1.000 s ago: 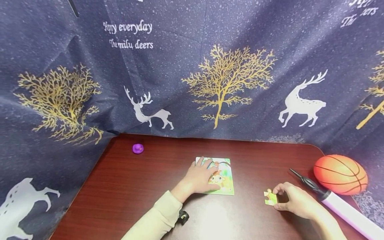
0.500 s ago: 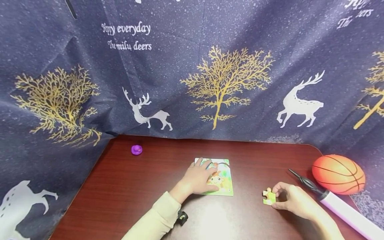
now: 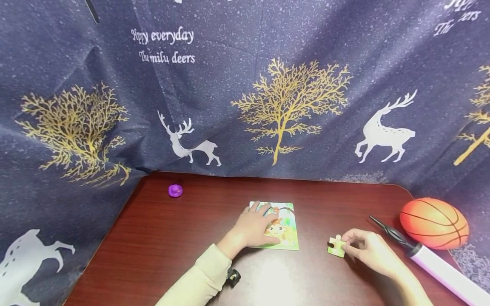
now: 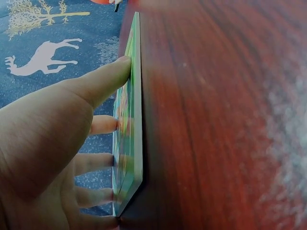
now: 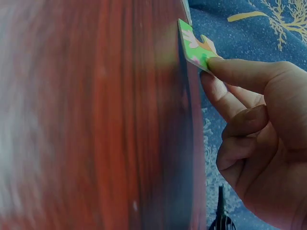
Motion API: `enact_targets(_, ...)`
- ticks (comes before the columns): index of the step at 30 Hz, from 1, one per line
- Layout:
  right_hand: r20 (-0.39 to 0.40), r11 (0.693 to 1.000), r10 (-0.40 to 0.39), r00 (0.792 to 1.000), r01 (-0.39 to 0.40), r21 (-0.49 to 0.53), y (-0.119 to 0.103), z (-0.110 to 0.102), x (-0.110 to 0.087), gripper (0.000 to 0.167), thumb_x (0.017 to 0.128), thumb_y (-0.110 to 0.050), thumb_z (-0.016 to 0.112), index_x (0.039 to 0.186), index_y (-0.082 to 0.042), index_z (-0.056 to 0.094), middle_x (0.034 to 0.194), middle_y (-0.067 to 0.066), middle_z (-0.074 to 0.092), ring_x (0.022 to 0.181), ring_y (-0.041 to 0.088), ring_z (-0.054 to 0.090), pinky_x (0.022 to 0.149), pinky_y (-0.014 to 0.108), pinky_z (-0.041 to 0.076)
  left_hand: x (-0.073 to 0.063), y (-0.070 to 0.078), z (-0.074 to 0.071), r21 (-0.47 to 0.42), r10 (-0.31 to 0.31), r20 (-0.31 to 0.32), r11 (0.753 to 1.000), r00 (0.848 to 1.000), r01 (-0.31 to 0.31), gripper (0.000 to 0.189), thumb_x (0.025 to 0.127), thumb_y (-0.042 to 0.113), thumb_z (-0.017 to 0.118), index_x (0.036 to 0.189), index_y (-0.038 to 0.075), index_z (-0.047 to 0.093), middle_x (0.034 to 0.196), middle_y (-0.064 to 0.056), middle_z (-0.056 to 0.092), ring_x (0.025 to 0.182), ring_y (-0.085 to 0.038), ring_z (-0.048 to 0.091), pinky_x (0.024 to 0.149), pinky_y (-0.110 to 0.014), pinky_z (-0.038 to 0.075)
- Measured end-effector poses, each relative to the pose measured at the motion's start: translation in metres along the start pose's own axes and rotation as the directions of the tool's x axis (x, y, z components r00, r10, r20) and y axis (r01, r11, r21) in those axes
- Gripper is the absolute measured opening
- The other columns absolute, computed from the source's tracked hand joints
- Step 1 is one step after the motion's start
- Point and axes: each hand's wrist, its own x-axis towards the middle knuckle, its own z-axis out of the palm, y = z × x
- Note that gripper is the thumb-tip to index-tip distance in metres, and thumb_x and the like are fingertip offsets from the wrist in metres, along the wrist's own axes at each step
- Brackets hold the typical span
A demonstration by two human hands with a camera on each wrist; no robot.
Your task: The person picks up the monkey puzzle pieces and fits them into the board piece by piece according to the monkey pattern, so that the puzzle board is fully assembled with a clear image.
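Observation:
My left hand (image 3: 253, 227) rests with spread fingers on a square jigsaw puzzle (image 3: 288, 238) with a cartoon monkey on it. In the left wrist view the thumb and fingertips touch the face of the puzzle (image 4: 137, 143), which lies flat on the table. To the right of it, my right hand (image 3: 369, 250) pinches a puzzle piece (image 3: 337, 248) between thumb and forefinger. The right wrist view shows the green, white and orange piece (image 5: 194, 50) held by one edge, close over the tabletop, with the other fingers curled in below.
A purple hat-shaped object (image 3: 175, 191) lies at the table's (image 3: 206, 199) back left. At the right edge are an orange basketball-patterned ball (image 3: 434, 223) and a pump (image 3: 440, 265) with a black nozzle. Behind the table hangs a blue cloth (image 3: 214, 102) with deer and trees.
My right hand has brought the puzzle piece a little to the left, nearer the puzzle, and the piece has turned slightly. The left hand has kept its place.

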Motion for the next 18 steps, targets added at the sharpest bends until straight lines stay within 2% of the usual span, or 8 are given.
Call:
enact_targets(6,0.008,0.993,-0.044,0.999,0.043,0.112,-0.008,0.014,0.010,0.014,0.090,-0.008,0.080,0.094,-0.018,0.072,0.077,-0.009,0.069,0.055,0.009,0.062,0.058,0.023,0.047,-0.001,0.000,0.000,-0.006,-0.008,0.008,1.000,1.000,0.008,0.076,0.085,0.077,0.063,0.148,0.035,0.057,0.161,-0.005,0.042,0.148,-0.042,0.036,0.110,-0.059,0.040)
enact_targets(11,-0.003,0.988,-0.071,0.997,0.071,0.137,-0.026,0.027,0.023,0.012,0.091,-0.007,0.079,0.095,-0.017,0.075,0.086,-0.009,0.073,0.073,0.005,0.067,0.069,0.020,0.051,-0.001,0.000,0.000,-0.007,-0.010,0.015,1.000,1.000,0.010,0.077,0.086,0.077,0.063,0.149,0.035,0.056,0.162,-0.005,0.041,0.148,-0.041,0.035,0.111,-0.059,0.040)
enact_targets(13,0.014,0.987,-0.067,0.998,0.064,0.151,-0.033,0.033,0.029,0.010,0.092,-0.007,0.078,0.095,-0.017,0.076,0.087,-0.009,0.073,0.074,0.005,0.067,0.072,0.021,0.053,-0.001,0.000,0.000,-0.005,-0.005,0.011,1.000,1.000,0.006,0.076,0.086,0.077,0.063,0.149,0.035,0.056,0.161,-0.005,0.041,0.148,-0.041,0.036,0.110,-0.059,0.040)
enact_targets(16,0.057,0.986,-0.062,0.996,0.052,0.156,-0.041,0.041,0.038,0.007,0.093,-0.010,0.078,0.097,-0.017,0.076,0.085,-0.009,0.073,0.073,0.006,0.067,0.071,0.024,0.053,-0.001,0.000,-0.001,0.002,0.001,0.006,1.000,1.000,-0.001,0.076,0.086,0.077,0.063,0.149,0.035,0.057,0.161,-0.005,0.042,0.147,-0.041,0.037,0.110,-0.058,0.041)
enact_targets(18,0.095,0.985,-0.049,0.994,0.032,0.169,-0.045,0.047,0.044,0.005,0.095,-0.013,0.077,0.098,-0.016,0.075,0.079,-0.008,0.071,0.063,0.008,0.064,0.064,0.025,0.052,0.000,0.001,-0.001,0.006,0.006,0.000,1.000,1.000,-0.006,0.075,0.086,0.077,0.063,0.148,0.034,0.057,0.160,-0.005,0.043,0.147,-0.041,0.037,0.110,-0.058,0.041)
